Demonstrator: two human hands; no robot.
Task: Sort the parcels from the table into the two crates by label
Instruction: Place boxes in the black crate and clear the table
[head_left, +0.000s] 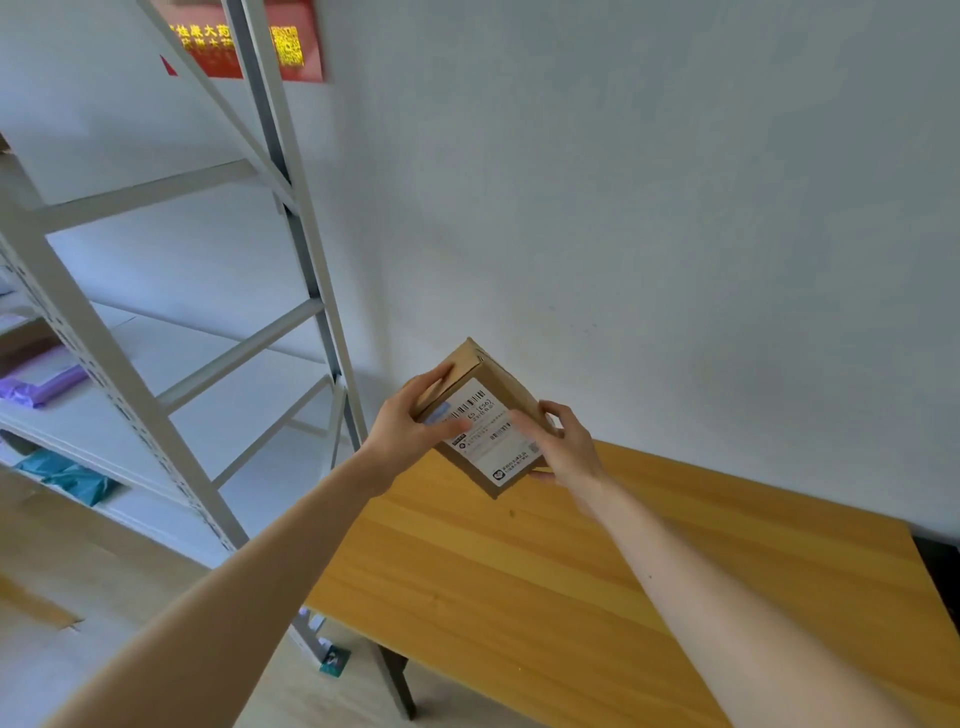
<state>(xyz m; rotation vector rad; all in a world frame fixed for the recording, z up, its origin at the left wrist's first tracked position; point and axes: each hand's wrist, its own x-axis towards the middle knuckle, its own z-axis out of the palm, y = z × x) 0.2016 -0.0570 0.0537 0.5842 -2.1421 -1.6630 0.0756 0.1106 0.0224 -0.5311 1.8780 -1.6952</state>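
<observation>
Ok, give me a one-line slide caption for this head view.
A labelled cardboard parcel held by left hand and right hand above the wooden table, label facing camera, metal shelf rack alongside.

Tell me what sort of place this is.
Likely a small parcel storeroom or sorting room: a metal shelving rack holding a purple mailer bag and a teal bag, and a cardboard box with a barcode shipping label held over a wooden table.

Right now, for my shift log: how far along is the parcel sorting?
Possibly near the end: no other parcel shows on the visible table. In hand: the left hand and right hand hold a labelled box above it. Left: placing it in a crate; none is in view.
</observation>
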